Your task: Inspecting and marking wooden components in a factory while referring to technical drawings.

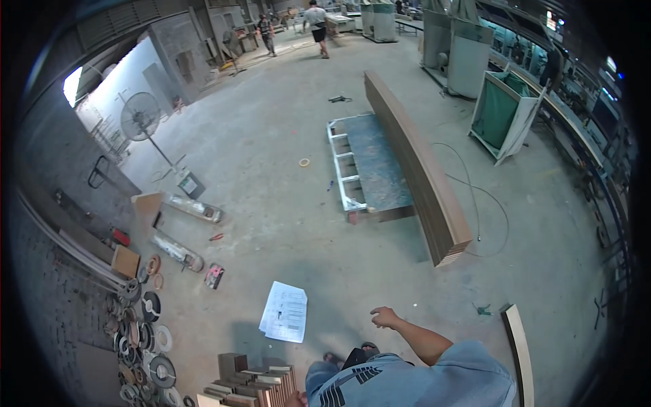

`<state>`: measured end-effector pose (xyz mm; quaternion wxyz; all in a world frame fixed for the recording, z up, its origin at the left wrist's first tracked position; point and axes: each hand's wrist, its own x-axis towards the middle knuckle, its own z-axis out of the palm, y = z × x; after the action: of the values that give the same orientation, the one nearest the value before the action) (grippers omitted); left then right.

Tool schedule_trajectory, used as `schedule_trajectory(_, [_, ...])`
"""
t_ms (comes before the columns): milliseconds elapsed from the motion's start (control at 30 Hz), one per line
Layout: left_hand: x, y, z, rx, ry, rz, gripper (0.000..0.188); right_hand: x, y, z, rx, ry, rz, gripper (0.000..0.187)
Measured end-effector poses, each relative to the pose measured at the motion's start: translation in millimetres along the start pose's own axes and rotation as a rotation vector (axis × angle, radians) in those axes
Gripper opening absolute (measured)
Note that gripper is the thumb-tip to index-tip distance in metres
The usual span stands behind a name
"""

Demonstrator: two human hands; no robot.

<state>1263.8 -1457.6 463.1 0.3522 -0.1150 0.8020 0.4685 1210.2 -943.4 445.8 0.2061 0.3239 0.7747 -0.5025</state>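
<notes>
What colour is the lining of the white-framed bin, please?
The lining is green, best seen in the head view.

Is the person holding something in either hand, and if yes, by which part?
The right hand holds nothing. The left hand is next to the stacked wooden pieces, mostly cut off below, so whether it grips one cannot be told.

Dim, greyish indoor light covers a concrete floor (251,152). White daylight glares through an opening (72,86) at the upper left, and small lamps (612,64) shine at the upper right. Soft shadows (245,335) lie around the paper sheets (285,313) at lower centre (their print is too small to read). Distant people (317,20) look blurry. Straight edges bend toward the frame's black, rounded rim.
</notes>
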Motion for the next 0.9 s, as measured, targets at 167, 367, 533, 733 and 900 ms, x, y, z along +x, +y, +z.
schedule_trajectory(167, [69, 7, 16, 0.468, -0.151, 0.124, 0.054, 34, 12, -22, 0.184, 0.077, 0.162, 0.041])
schedule_trajectory(367, [231, 89, -10, 0.973, -0.316, 0.314, 0.064, 42, 9, -63, 0.375, 0.153, 0.323, 0.031])
schedule_trajectory(533, [408, 229, -26, -0.341, -0.265, -0.198, 0.036, 54, -18, -106, 0.691, 0.321, 0.628, 0.018])
schedule_trajectory(733, [546, 527, -4, -0.054, -0.105, 0.126, 0.033, 131, -68, -134, 0.816, 0.520, 0.532, 0.025])
schedule_trajectory(900, [507, 779, 40, -0.193, -0.381, 0.542, 0.042, 233, -116, -135, 0.742, 0.355, 0.605, 0.024])
